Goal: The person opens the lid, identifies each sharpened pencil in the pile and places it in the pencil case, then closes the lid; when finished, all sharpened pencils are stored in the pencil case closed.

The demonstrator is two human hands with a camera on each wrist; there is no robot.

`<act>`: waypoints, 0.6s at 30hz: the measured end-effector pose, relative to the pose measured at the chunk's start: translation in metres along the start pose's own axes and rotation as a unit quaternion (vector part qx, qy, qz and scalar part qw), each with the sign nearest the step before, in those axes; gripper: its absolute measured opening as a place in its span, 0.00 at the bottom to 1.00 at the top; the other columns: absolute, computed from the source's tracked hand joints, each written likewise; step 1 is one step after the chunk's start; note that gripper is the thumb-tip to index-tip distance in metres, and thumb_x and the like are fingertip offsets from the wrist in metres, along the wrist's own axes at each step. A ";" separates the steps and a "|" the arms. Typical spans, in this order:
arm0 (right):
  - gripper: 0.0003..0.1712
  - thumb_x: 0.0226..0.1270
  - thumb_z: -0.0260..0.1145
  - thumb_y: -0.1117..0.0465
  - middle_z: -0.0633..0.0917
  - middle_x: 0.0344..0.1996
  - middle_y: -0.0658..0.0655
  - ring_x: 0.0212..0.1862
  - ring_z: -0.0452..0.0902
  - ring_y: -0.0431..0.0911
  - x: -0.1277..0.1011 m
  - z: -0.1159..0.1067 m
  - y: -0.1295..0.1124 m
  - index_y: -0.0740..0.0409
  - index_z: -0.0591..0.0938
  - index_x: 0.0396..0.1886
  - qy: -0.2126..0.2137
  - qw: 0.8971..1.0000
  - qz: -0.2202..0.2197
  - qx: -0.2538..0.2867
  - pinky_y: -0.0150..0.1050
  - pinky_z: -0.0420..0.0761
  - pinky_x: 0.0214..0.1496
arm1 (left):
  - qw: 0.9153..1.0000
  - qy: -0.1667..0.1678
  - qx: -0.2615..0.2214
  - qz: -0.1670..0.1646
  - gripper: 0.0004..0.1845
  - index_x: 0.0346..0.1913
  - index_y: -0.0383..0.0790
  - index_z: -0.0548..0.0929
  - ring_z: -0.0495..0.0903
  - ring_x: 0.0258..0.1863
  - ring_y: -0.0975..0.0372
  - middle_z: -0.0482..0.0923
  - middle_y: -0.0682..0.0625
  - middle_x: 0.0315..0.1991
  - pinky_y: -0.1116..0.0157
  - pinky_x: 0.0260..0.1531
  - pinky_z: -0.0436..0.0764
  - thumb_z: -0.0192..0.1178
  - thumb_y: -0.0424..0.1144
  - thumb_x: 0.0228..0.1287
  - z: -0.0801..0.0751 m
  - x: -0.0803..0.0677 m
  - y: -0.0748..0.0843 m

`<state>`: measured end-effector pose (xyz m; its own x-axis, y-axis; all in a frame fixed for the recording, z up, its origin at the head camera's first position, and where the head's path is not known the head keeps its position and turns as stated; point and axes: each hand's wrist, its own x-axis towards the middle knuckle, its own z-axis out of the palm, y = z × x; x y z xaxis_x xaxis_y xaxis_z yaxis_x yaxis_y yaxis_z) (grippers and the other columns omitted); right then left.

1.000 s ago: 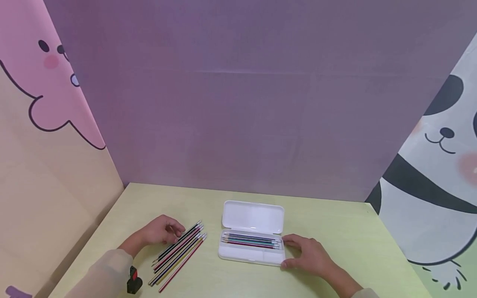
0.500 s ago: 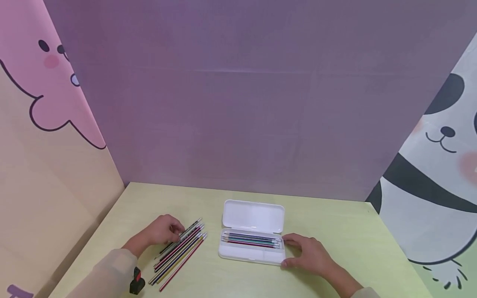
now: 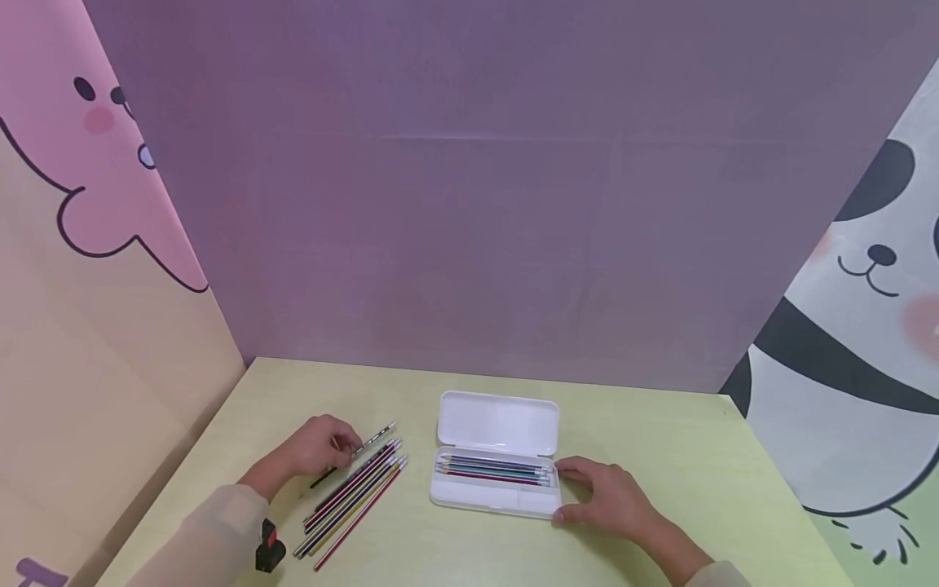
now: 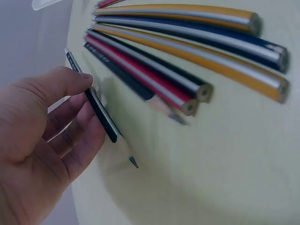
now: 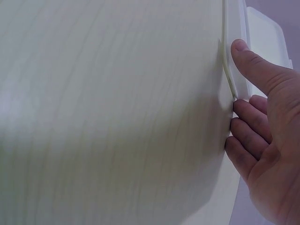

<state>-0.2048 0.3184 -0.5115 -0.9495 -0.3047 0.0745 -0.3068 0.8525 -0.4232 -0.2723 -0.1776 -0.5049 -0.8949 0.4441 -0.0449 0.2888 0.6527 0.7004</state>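
My left hand [image 3: 319,447] pinches a black pencil [image 4: 104,115] between thumb and fingers, just left of the loose pencils. Its sharpened tip points down toward the table in the left wrist view. Beside it lies a fanned pile of pencils [image 3: 352,497] in black, red, yellow and dark blue, some with unsharpened ends. An open white pencil case [image 3: 477,497] stands to the right, its lid tipped back. Several pencils [image 3: 493,470] lie side by side in its rear compartment. My right hand [image 3: 609,497] grips the case's right end, thumb at the front corner and fingers behind.
The pale wooden table [image 3: 660,440] ends at a purple backdrop [image 3: 484,244]. Printed side panels stand left and right. A small black-and-red device [image 3: 270,548] sits at the left wrist.
The left hand has drawn one black pencil away from the pile, up and to the left. The right hand has stayed at the case.
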 end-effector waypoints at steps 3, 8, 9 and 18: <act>0.43 0.40 0.84 0.35 0.90 0.51 0.46 0.56 0.85 0.54 0.001 0.001 0.001 0.43 0.83 0.58 0.000 1.000 0.004 -0.002 0.56 0.76 0.59 | 1.000 0.003 0.004 0.020 0.11 0.46 0.34 0.89 0.77 0.31 0.61 0.84 0.50 0.32 0.65 0.30 0.79 0.66 0.26 0.61 -0.005 0.004 0.004; 0.43 0.39 0.83 0.34 0.90 0.52 0.46 0.57 0.85 0.53 0.003 0.001 0.002 0.43 0.84 0.58 -0.004 1.000 0.013 -0.004 0.56 0.75 0.61 | 0.999 -0.003 -0.005 0.039 0.11 0.48 0.36 0.90 0.77 0.32 0.61 0.84 0.51 0.34 0.65 0.31 0.79 0.66 0.28 0.65 -0.007 0.015 0.015; 0.43 0.38 0.83 0.34 0.90 0.52 0.46 0.58 0.84 0.54 0.003 0.001 0.002 0.43 0.84 0.58 -0.006 1.000 0.014 -0.003 0.56 0.75 0.61 | 0.999 -0.004 -0.005 0.041 0.10 0.48 0.36 0.90 0.77 0.32 0.61 0.84 0.52 0.34 0.65 0.32 0.80 0.66 0.28 0.65 -0.006 0.018 0.019; 0.44 0.38 0.83 0.34 0.90 0.51 0.47 0.60 0.83 0.55 0.005 0.001 0.000 0.44 0.84 0.57 -0.012 1.000 0.016 0.003 0.60 0.74 0.63 | 0.997 -0.020 -0.011 0.069 0.11 0.48 0.39 0.91 0.78 0.34 0.61 0.86 0.52 0.37 0.65 0.34 0.80 0.66 0.29 0.66 0.009 0.046 0.061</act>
<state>-0.2094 0.3170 -0.5120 -0.9567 -0.2884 0.0393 -0.2766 0.8589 -0.4310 -0.2930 -0.1116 -0.4704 -0.8326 0.5533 0.0245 0.4003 0.5706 0.7171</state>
